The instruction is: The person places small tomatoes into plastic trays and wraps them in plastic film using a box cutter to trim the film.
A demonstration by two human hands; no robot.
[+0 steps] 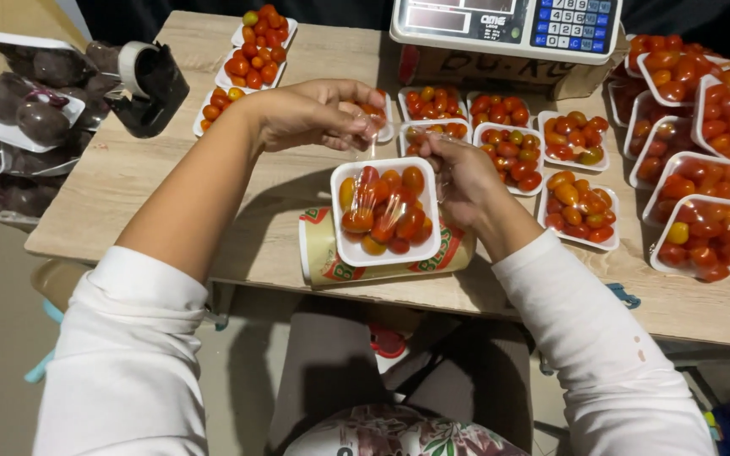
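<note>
The pale wooden table (145,181) spreads under everything I am working on. At its far edge sits the white electronic scale with a blue keypad (504,25), resting on a cardboard box (500,69). To my left, off the table's end, lies a heap of dark purple eggplants wrapped on white trays (23,110), and beside them on the table corner stands a black tape dispenser (149,84).

Lying on its side right in front of me is the cream cardboard roll of cling film with red and green print (323,257). On top of it rests the white foam tray of red, orange and yellow cherry tomatoes (386,211), with clear film (386,139) stretched over it.

My left hand (314,114) is closed, thumb and fingertips pressed together pinching the film just beyond the tray's far edge. My right hand (462,173) is curled at the tray's far right corner, fingers pinching the same film.

Past my hands I count five filled tomato trays in the middle group (509,135), three more at the far left (251,59), and roughly nine packed on the right (703,152), some cut off by the frame, so I cannot tell exactly.
</note>
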